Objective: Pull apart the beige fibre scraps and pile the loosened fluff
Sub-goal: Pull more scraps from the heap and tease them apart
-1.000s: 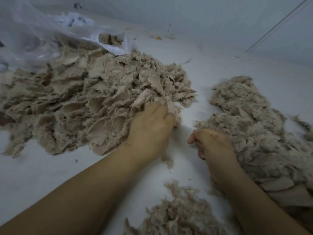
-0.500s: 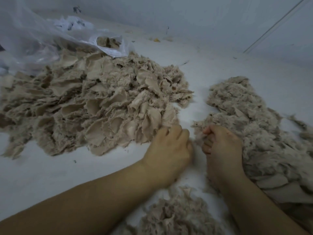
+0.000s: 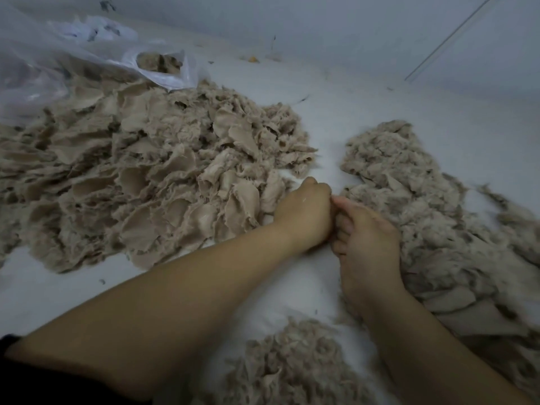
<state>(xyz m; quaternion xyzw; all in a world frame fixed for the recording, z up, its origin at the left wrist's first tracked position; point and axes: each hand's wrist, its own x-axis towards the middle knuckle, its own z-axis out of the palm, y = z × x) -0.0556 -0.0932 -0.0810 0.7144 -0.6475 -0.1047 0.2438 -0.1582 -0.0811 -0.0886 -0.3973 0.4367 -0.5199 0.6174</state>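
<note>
A: Where do the scraps (image 3: 140,176) lie?

B: In a big heap filling the left and centre of the frame, flat torn pieces. The fluff (image 3: 432,217) is piled at the right, and a smaller tuft pile (image 3: 292,363) sits at the bottom centre.

A: And the person's hands?

B: The left hand (image 3: 304,214) and right hand (image 3: 368,244) meet knuckle to knuckle in the gap between the two heaps. Both sets of fingers are curled in tight. What they clamp on is hidden between the hands, so one cannot tell; likely one small scrap.

A: What could go wrong?

B: The heaps lie near each other. A hard pull could flick torn bits back into the scraps, or drag whole scraps into the fluff, mixing sorted with unsorted. Some flat, unpulled-looking pieces already lie at the lower right edge of the fluff. Loose wisps could also drift off.

A: The surface?

B: A plain white surface (image 3: 380,112), whether floor or worktop one cannot tell, with a few dark specks. A clear plastic bag (image 3: 87,62) holding more scraps lies at the upper left. A pale wall (image 3: 321,21) runs along the top, with a thin rod (image 3: 450,36) slanting at the upper right. The light is dim.
</note>
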